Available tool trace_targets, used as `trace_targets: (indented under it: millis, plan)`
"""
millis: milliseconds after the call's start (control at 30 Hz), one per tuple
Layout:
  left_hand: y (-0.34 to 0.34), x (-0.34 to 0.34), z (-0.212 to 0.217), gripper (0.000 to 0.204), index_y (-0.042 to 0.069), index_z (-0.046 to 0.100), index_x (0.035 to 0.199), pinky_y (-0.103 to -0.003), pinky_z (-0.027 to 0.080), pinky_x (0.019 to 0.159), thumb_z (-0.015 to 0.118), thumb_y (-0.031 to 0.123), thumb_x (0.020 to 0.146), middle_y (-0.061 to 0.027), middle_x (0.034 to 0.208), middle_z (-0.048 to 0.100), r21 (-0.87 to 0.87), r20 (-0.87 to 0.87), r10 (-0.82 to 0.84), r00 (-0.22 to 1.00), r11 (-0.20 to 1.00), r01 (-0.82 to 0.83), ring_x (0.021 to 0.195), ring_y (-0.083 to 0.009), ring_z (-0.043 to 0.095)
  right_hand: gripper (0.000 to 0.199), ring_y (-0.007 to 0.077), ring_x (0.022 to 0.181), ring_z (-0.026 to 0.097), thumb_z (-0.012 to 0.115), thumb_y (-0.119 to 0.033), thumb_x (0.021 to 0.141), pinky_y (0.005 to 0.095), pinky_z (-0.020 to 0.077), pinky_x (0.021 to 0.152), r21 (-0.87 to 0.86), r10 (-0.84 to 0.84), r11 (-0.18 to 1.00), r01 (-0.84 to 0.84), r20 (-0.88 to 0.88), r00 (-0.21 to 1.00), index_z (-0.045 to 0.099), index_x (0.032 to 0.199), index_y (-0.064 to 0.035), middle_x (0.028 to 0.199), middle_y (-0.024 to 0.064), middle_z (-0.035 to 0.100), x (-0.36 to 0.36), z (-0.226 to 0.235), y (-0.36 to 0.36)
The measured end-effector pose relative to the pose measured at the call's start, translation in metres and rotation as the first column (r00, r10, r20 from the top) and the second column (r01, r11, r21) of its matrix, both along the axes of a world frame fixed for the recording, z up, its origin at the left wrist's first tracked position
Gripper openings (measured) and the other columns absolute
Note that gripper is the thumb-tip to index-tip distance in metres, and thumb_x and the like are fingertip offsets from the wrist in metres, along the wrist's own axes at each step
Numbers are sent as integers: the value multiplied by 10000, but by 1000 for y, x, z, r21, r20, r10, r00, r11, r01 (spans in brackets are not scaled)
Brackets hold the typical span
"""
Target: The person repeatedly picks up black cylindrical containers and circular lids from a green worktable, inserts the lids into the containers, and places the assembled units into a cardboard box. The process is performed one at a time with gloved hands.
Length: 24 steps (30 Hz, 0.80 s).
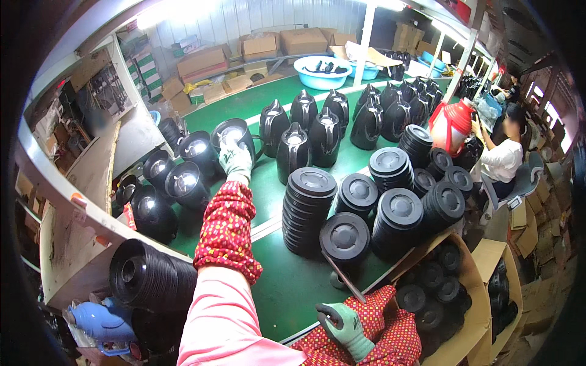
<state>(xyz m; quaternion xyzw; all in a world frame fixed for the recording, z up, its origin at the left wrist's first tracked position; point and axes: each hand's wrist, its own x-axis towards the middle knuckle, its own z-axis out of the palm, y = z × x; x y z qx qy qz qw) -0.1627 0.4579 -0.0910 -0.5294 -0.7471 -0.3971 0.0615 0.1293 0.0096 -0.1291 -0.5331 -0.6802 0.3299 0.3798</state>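
Observation:
My left hand (235, 157), in a pale glove with a red patterned sleeve cover, reaches out over the green belt (287, 293) and grips the rim of an open black kettle body (232, 135). My right hand (343, 325), in a green glove, stays low near the belt's front edge and holds a thin dark rod (343, 277) slanting up toward a short stack of black round bases (344, 236). More open kettle bodies (186, 182) stand left of the held one. Lidded black kettles (294, 151) stand behind it.
Tall stacks of black bases (307, 207) fill the belt's right half. A cardboard box (482, 305) of bases sits at the lower right. Nested black rings (149, 277) lie at the lower left beside a blue tool (101, 322). Another person (503, 158) sits at the right by a red container (453, 125).

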Motion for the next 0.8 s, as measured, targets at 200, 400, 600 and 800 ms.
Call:
trace_targets:
  millis: [200,400,600,800]
  plan:
    - [-123,-8,51,358,25,677,1190,-489,543,966,788,136,868,-233,1322,666,310,68,-154,986,942,126,1129,-418,689,344,284,939,739,776,-221,941,361,583,803,-18,46,999,-47,-60,997,738,1224,-28,1105,160,765,2,-4,-2]
    - [-302,29,103,286,3,704,1048,-445,562,943,787,13,775,-213,1300,704,344,-34,-436,899,840,420,1100,-405,709,882,255,1268,604,841,-227,908,353,513,1043,-56,-40,998,21,-367,929,378,1619,13,1583,216,494,-9,87,31]
    - [-408,55,112,355,60,704,1076,-425,593,896,817,16,743,-198,1315,708,142,-55,-792,608,596,790,1072,-389,731,781,163,841,699,822,-407,941,298,563,749,-206,-124,978,46,-385,914,478,1519,-10,1265,191,658,-15,156,61]
    - [-442,70,105,539,23,667,1296,-395,608,827,828,-48,787,-242,1513,553,229,-35,-971,236,222,948,948,-279,736,526,77,795,701,779,-349,995,228,549,635,-319,-140,944,-89,-627,766,650,1399,-38,1089,41,751,38,144,-4]
